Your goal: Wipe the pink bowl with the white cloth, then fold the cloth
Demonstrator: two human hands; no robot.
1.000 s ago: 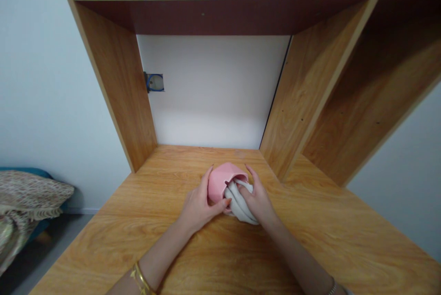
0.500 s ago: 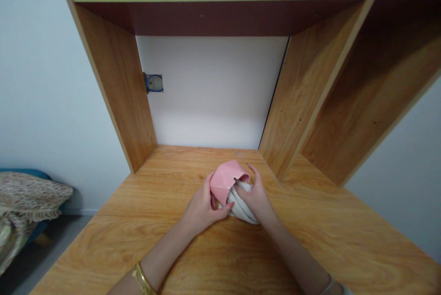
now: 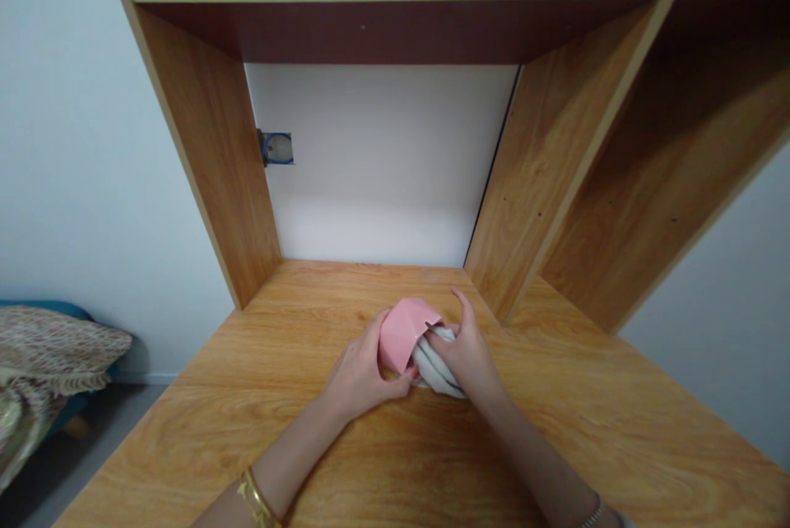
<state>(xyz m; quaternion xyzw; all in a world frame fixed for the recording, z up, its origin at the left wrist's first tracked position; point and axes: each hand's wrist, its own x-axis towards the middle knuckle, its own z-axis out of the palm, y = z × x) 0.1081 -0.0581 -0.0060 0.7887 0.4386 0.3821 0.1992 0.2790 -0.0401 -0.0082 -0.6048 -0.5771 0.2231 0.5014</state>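
Just below the centre of the frame, above the wooden desk [image 3: 395, 462], the left hand [image 3: 361, 372] is curled round a pink faceted pot [image 3: 404, 333], its thumb near the lower edge. The pot is tilted, its notched opening turned toward the right of the frame. There the right hand [image 3: 470, 357] has hold of a bunched white cloth [image 3: 434, 372], pressed to the opening with one finger raised clear; its other fingers are partly hidden, so how firmly it grips I cannot tell. A gold bracelet [image 3: 254, 499] shows lower left.
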